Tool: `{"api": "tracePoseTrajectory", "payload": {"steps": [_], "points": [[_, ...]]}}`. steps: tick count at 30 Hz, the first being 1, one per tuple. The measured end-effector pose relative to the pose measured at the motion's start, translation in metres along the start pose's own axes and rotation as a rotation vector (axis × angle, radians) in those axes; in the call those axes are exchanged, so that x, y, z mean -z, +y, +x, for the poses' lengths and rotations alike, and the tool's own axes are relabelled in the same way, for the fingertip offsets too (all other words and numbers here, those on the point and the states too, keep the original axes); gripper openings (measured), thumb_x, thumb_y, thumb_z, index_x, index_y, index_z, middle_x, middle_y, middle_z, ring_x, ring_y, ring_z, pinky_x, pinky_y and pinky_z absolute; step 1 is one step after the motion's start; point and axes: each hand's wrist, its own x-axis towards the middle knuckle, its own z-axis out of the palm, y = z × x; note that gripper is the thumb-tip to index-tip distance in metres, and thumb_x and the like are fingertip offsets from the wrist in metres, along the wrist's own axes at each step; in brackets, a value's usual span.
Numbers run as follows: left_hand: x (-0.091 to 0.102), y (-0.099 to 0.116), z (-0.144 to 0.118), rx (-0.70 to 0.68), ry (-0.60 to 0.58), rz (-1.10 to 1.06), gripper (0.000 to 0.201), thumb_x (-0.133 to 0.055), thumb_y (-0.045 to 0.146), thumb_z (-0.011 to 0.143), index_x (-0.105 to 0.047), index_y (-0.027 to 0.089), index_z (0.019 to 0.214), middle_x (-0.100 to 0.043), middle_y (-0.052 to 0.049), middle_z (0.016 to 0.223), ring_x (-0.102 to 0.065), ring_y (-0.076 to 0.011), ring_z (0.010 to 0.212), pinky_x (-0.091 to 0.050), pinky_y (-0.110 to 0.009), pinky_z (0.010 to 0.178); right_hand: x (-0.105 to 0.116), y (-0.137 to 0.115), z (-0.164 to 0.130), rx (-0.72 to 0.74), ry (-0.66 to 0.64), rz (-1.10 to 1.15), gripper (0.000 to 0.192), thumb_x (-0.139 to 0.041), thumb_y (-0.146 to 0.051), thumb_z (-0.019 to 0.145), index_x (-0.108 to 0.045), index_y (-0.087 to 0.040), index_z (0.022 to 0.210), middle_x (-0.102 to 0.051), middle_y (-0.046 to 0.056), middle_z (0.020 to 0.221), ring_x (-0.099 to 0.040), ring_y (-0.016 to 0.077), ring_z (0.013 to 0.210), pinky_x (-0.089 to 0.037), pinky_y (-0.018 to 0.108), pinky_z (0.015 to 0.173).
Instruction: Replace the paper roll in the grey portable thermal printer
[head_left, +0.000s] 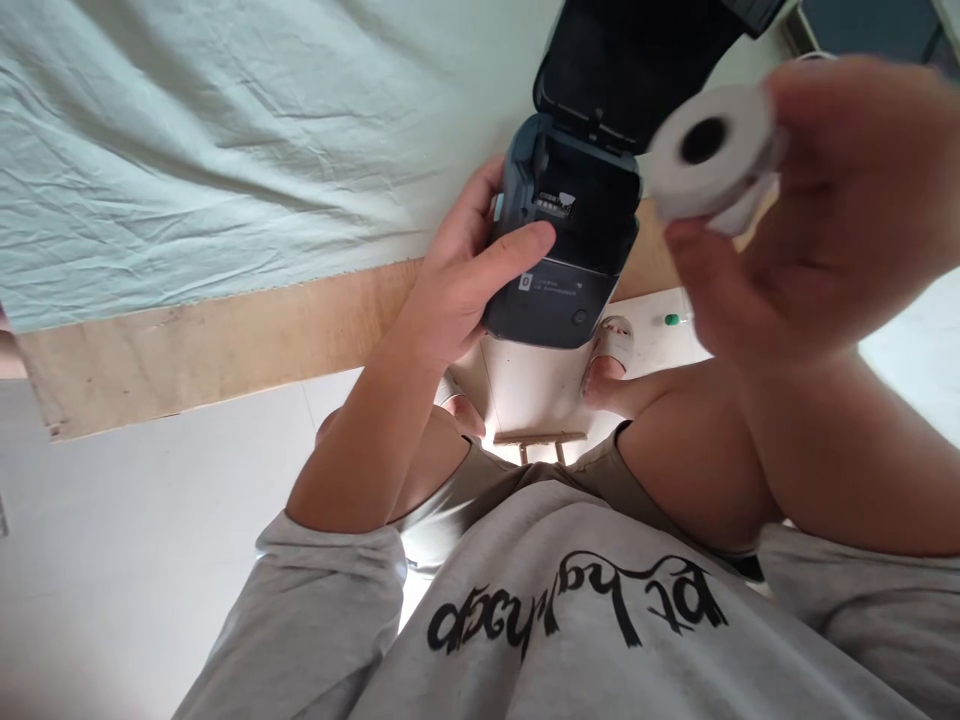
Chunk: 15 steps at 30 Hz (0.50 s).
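A dark label printer [570,250] with its lid [630,70] swung up is gripped by my left hand [472,260]. The thumb lies over the near edge of its inner compartment, and the fingers reach round the side and beneath. Inside the compartment a small printed sticker shows; I see no roll in it. My right hand [832,220], slightly blurred, pinches a white paper roll [712,150] with a dark core hole. The roll is to the right of the printer, apart from its body, and a short loose end of paper hangs below it.
A pale green cloth [225,150] covers the table, whose bare wooden edge [225,340] runs below it. A dark object [870,40] is at the top right. On the floor lies a small green item [673,320], near my sandalled foot [611,355].
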Motion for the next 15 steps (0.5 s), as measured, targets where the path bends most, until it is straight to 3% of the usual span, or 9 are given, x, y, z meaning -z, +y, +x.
{"api": "tracePoseTrajectory", "payload": {"steps": [3,6,9,15], "points": [[0.003,-0.003,0.002,-0.051,-0.038,0.019,0.022,-0.057,0.023,0.076,-0.052,0.023,0.097,-0.057,0.001,0.083,-0.057,-0.0065,0.071,-0.047,-0.017,0.062,-0.011,-0.014,0.002,0.187,-0.036,-0.212,0.041,-0.058,-0.029,0.073,-0.051,-0.027,0.114,-0.058,-0.005,0.111,-0.057,0.0123,0.102,-0.048,0.030,0.088],[0.007,-0.007,0.004,-0.069,-0.062,0.037,0.023,-0.057,0.025,0.075,-0.052,0.025,0.098,-0.058,0.001,0.084,-0.058,-0.0081,0.075,-0.048,-0.018,0.065,-0.019,-0.015,0.006,0.070,-0.065,-0.367,0.029,-0.053,-0.028,0.078,-0.048,-0.025,0.106,-0.058,-0.005,0.111,-0.059,0.0126,0.101,-0.049,0.032,0.081],[0.010,-0.008,0.004,-0.061,-0.054,0.060,0.025,-0.057,0.027,0.075,-0.052,0.026,0.100,-0.058,0.002,0.085,-0.058,-0.0081,0.074,-0.047,-0.020,0.065,-0.022,-0.010,0.010,0.041,-0.077,-0.398,0.015,-0.051,-0.025,0.079,-0.049,-0.024,0.094,-0.059,-0.008,0.111,-0.059,0.0130,0.100,-0.047,0.036,0.085],[0.006,-0.006,0.003,-0.075,-0.074,0.068,0.026,-0.052,0.039,0.077,-0.051,0.024,0.099,-0.061,0.000,0.098,-0.060,-0.0153,0.094,-0.050,-0.023,0.069,-0.026,-0.010,0.000,0.299,-0.039,-0.299,0.005,-0.054,-0.026,0.075,-0.055,-0.023,0.079,-0.061,-0.005,0.090,-0.055,0.0116,0.082,-0.043,0.033,0.074]]}}
